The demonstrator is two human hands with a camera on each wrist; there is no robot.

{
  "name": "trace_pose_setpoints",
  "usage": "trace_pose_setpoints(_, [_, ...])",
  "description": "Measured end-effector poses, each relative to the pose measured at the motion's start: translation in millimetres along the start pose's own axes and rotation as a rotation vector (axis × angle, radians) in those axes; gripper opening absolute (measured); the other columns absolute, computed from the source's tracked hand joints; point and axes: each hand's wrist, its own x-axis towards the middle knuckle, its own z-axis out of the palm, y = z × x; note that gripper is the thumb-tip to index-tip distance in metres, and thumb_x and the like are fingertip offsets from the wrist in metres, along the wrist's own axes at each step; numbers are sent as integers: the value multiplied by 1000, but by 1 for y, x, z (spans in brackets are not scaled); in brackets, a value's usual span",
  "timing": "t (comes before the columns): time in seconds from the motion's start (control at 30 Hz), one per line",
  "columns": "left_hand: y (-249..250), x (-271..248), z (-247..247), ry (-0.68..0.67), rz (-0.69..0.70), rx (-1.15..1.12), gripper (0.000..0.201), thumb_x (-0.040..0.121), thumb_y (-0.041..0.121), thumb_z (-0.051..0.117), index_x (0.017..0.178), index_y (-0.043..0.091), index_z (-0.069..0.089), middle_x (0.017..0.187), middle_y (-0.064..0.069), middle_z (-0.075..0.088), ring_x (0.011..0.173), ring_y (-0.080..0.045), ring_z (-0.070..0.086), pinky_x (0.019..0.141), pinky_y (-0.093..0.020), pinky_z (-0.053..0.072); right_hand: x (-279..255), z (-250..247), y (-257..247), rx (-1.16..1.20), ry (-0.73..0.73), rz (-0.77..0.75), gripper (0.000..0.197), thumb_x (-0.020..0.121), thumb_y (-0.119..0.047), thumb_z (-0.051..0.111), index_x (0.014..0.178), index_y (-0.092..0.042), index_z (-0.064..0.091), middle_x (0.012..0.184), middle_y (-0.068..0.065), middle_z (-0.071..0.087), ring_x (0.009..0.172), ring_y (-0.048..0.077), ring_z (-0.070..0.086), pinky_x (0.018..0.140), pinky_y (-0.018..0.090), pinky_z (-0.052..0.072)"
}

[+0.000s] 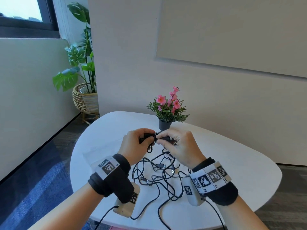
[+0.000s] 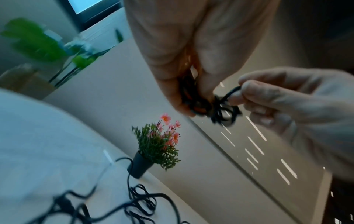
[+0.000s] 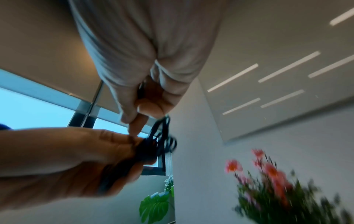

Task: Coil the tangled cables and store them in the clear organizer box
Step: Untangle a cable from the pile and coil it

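Observation:
Both hands are raised above the white table point(image 1: 240, 165), close together. My left hand point(image 1: 137, 143) grips a small coiled bundle of black cable point(image 1: 147, 136), seen close up as the coil point(image 2: 199, 103) and the coil point(image 3: 153, 148). My right hand point(image 1: 176, 143) pinches the loose end of that same cable point(image 2: 231, 92) right beside the coil, with its fingers point(image 3: 138, 119) curled. A tangle of black cables point(image 1: 159, 176) with several plugs lies on the table under the hands. A clear organizer box is faintly visible at the table's left point(image 1: 98, 150).
A small potted plant with pink flowers point(image 1: 167, 108) stands at the table's far edge, just behind the hands. A large leafy plant in a wicker pot point(image 1: 84, 97) is on the floor at the left. A wall runs behind the table.

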Motion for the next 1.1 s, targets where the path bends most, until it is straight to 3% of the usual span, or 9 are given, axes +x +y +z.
trace_pose_setpoints(0.07, [0,-6,-1,-199,31,104,18,88,14,62,94,30,67,84,3,72,76,-11,66,77,-30,55,10,-6,0,-74,-105,-75,8,73,-7,77,81,-6,74,75,-1,71,69,-16,55,68,1,40])
trace_pose_setpoints(0.17, [0,-9,-5,-358,25,8,20,89,15,61,93,34,66,86,0,71,80,-17,63,80,-35,54,23,-19,6,3,-225,-4,8,71,-9,80,77,-7,76,73,-4,70,66,-1,60,65,9,44])
trace_pose_setpoints(0.33, [9,-13,-12,-457,3,-238,14,89,4,55,97,12,62,80,10,68,78,-6,62,73,-18,47,17,-14,22,390,-115,199,11,69,0,78,79,-3,74,71,-4,69,68,7,63,67,17,49])
trace_pose_setpoints(0.53, [2,-14,-15,-353,-196,-525,18,89,6,53,105,9,61,89,-10,63,83,-15,61,76,-28,50,-2,1,27,521,-23,286,21,84,3,61,98,-9,72,72,-9,67,62,6,53,60,19,45])
trace_pose_setpoints(0.67, [4,-13,-11,-330,-297,-797,20,89,6,50,105,9,60,90,-9,63,76,-15,60,67,-26,49,-9,18,20,724,225,375,16,74,-8,70,86,-14,77,73,10,70,66,17,59,67,32,48])
trace_pose_setpoints(0.77, [9,-10,-12,-272,-346,-916,28,95,-1,35,98,15,58,85,-9,63,68,-16,55,59,-23,48,-14,31,18,839,310,448,22,67,-5,72,86,-16,77,81,10,73,75,18,64,75,27,53])
trace_pose_setpoints(0.87, [13,-9,-10,-248,-366,-950,30,97,2,32,95,16,58,84,-10,61,66,-15,52,53,-19,45,-15,36,18,744,332,417,20,71,-10,71,87,-19,77,77,3,73,70,12,60,69,19,50])
trace_pose_setpoints(0.97, [14,-9,-3,-224,-342,-921,19,92,18,45,100,9,60,88,-10,58,66,-14,50,53,-20,41,-14,37,20,578,322,352,13,77,-9,70,87,-13,75,73,7,69,68,12,59,69,24,49])
trace_pose_setpoints(1.1, [13,-10,5,-226,-169,-651,41,83,44,53,104,10,59,85,-7,53,66,-9,47,57,-19,38,-12,40,20,410,294,350,11,83,-1,67,79,-10,73,71,12,68,65,13,59,65,27,49])
